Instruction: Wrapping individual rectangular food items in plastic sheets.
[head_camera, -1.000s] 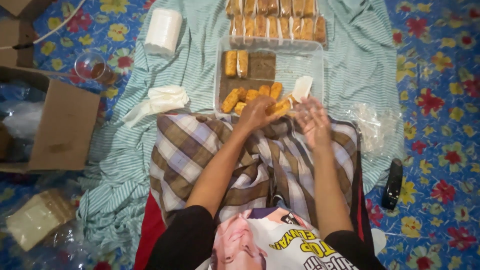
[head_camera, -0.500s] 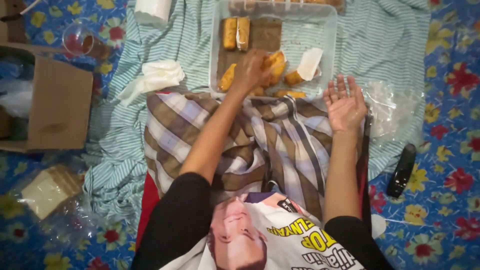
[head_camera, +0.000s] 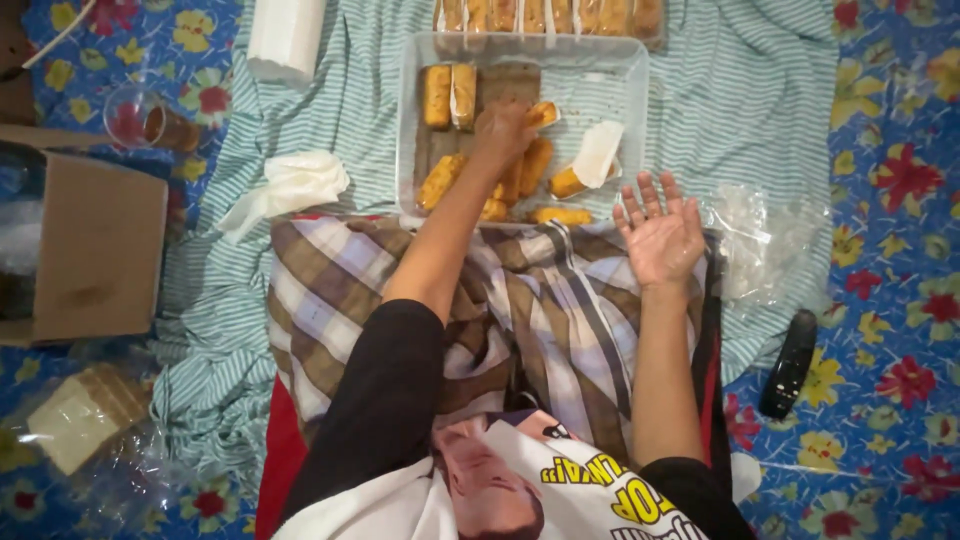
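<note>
My left hand (head_camera: 503, 130) reaches into a clear plastic tray (head_camera: 620, 85) and is shut on a golden breaded roll (head_camera: 543, 113) near the tray's middle. Two more rolls (head_camera: 449, 95) lie side by side at the tray's far left, and several others (head_camera: 520, 180) lie along its near edge. My right hand (head_camera: 657, 233) hovers palm up, fingers spread, empty, just in front of the tray's near right corner, above my checked sarong (head_camera: 560, 300). A white paper piece (head_camera: 598, 152) rests in the tray near that hand.
A second tray of rolls (head_camera: 545, 15) sits beyond. A white roll of wrappers (head_camera: 286, 35), a crumpled tissue (head_camera: 290, 185), a glass (head_camera: 135, 115), an open cardboard box (head_camera: 95, 245), bagged sliced bread (head_camera: 85, 415), a clear plastic bag (head_camera: 765, 235) and a black remote (head_camera: 788, 363) lie around on striped cloth.
My left hand has carried a roll farther into the tray, toward its middle. My right hand has drawn back from the tray and turned palm up, fingers spread.
</note>
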